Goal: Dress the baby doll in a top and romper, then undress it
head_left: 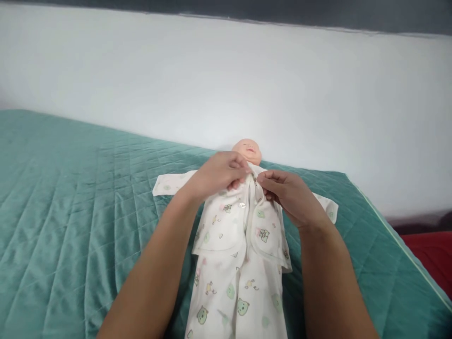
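Observation:
A baby doll (249, 149) lies on its back, its head toward the wall. It wears a white baby jacket (226, 230) printed with green and brown animals, and matching trousers (243, 306). Near the collar, my left hand (224, 172) pinches one front edge of the jacket. My right hand (282, 188) pinches the opposite edge, close by. Between the hands the front opening is parted a little, and lower down the two panels hang slightly apart. Both sleeves stretch out sideways. My fingers partly hide the collar and upper chest.
A green quilted cover (88, 212) spreads under the doll. Behind it rises a white wall (212, 80) with a dark band along the top. Past the cover's right edge stands a red object (431, 254), partly cut off by the frame.

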{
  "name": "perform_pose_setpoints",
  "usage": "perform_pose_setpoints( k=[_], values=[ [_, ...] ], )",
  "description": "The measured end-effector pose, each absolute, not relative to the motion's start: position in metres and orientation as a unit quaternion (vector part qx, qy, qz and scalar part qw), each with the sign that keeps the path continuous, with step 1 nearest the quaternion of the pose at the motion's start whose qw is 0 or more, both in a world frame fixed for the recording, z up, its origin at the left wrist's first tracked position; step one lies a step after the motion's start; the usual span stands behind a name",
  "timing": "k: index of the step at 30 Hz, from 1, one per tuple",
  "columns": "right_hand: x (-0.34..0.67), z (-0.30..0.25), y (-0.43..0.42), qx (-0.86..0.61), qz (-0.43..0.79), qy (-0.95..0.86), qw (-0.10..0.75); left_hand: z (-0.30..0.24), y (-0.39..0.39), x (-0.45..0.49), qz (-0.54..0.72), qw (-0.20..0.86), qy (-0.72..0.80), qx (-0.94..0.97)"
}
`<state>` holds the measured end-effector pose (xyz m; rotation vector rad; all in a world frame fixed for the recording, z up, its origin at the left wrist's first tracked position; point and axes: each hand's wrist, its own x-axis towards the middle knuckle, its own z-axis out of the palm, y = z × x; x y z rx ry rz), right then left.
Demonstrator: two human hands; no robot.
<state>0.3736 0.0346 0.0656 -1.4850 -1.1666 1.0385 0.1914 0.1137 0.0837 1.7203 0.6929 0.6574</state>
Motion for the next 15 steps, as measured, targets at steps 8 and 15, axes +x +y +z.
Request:
perform_pose_setpoints(
  k=[8,15],
  values=[
    [0.356,0.077,0.023,-0.706,0.278,-0.513,0.402,0.074,0.112,0.181,0.256,0.498,0.329,0.761],
    [0.345,0.070,0.013,-0.743,0.201,-0.515,0.378,0.066,0.098,0.189,0.303,0.477,0.327,0.757]
  ],
)
